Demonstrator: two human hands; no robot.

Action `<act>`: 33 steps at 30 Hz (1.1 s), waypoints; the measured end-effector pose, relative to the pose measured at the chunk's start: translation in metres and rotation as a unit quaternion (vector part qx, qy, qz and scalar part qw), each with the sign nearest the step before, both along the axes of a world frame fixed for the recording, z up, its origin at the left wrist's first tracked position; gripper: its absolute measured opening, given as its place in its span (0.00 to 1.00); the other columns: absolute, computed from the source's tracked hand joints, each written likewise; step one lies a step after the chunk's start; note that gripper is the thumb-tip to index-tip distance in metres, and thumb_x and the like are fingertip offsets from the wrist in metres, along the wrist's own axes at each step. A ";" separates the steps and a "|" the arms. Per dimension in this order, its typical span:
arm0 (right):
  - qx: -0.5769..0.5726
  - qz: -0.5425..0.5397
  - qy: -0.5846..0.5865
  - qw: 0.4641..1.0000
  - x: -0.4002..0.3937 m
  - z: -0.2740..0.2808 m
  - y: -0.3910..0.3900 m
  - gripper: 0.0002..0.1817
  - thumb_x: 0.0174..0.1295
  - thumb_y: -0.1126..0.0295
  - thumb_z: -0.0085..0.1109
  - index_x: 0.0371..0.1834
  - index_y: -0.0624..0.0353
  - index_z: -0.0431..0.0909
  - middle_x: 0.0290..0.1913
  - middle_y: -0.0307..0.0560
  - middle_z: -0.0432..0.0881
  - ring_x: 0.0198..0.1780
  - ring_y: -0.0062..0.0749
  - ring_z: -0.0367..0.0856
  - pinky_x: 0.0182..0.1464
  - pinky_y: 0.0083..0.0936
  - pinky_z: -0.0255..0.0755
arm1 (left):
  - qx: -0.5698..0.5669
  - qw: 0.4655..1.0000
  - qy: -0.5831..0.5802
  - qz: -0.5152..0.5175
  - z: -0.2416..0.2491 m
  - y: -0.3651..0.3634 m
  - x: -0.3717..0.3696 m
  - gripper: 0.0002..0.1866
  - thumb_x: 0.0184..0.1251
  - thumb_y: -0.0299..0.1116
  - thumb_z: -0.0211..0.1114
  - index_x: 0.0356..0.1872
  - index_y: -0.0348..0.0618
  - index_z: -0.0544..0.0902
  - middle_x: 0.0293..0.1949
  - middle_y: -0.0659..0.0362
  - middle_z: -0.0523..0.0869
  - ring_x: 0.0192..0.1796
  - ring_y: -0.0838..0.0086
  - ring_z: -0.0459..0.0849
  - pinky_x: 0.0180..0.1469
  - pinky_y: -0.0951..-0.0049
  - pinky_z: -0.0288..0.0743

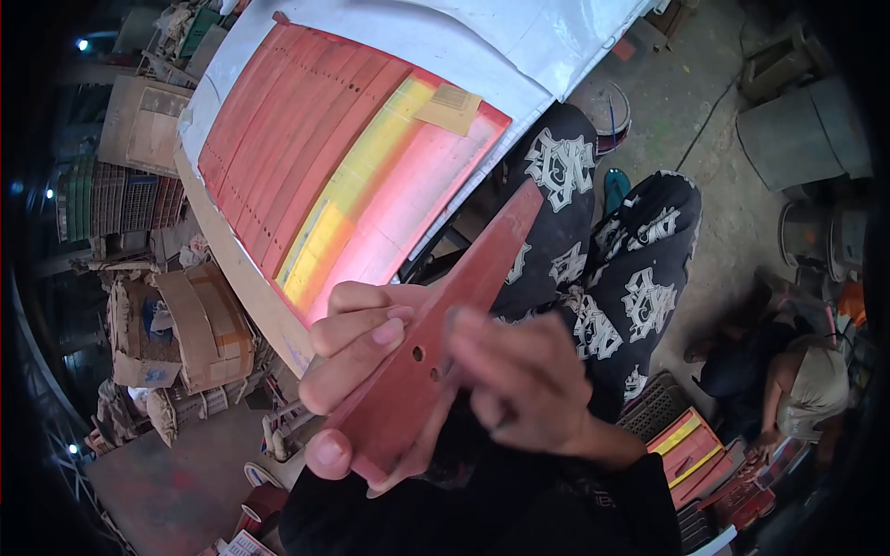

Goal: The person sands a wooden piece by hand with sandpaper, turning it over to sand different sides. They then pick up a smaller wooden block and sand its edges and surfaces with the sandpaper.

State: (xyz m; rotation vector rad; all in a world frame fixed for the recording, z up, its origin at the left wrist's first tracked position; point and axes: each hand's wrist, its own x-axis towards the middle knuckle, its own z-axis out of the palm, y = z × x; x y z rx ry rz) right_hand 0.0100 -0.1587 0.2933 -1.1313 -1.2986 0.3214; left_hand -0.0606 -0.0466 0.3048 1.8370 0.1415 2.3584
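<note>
My left hand (362, 343) is wrapped round a long red tapered slat (482, 250), gripping its near, wide part. The slat slants across the view with its narrow end up and to the right, and two round holes show near its middle. My right hand (524, 380) is at the slat's right side, close to the holes. It is smeared by motion, with the fingers bent and pressed together. Whatever lies between those fingers and the slat is hidden.
Ahead, similar red slats (297, 120), with yellow and pink ones, lie side by side on a white-covered table (501, 37). A tan paper piece (450, 109) rests on them. Cardboard boxes (204, 324) stand left. Another person (807, 389) works at lower right beside red-yellow pieces (686, 445).
</note>
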 end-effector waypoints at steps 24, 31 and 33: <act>-0.128 -0.064 -0.077 0.987 0.016 -0.030 0.011 0.37 0.44 0.85 0.60 0.65 0.59 0.79 0.54 0.46 0.83 0.43 0.45 0.79 0.45 0.39 0.71 | 0.013 1.000 0.009 0.003 -0.002 -0.004 -0.004 0.36 0.76 0.69 0.37 0.64 0.47 0.65 0.31 0.47 0.77 0.22 0.65 0.70 0.22 0.67 0.63; -0.109 -0.023 -0.050 0.993 0.012 0.012 0.002 0.38 0.44 0.87 0.60 0.66 0.59 0.78 0.54 0.46 0.82 0.46 0.45 0.78 0.44 0.35 0.70 | 0.023 0.999 -0.027 0.003 -0.002 -0.004 0.007 0.36 0.76 0.68 0.36 0.63 0.45 0.65 0.31 0.47 0.78 0.22 0.65 0.70 0.22 0.67 0.63; -0.124 -0.039 -0.075 0.989 0.018 -0.010 0.010 0.38 0.44 0.86 0.60 0.67 0.59 0.78 0.54 0.45 0.82 0.47 0.44 0.78 0.44 0.35 0.70 | 0.024 0.999 -0.020 0.006 -0.003 -0.001 0.004 0.41 0.75 0.74 0.28 0.62 0.44 0.67 0.30 0.46 0.77 0.21 0.65 0.69 0.20 0.68 0.61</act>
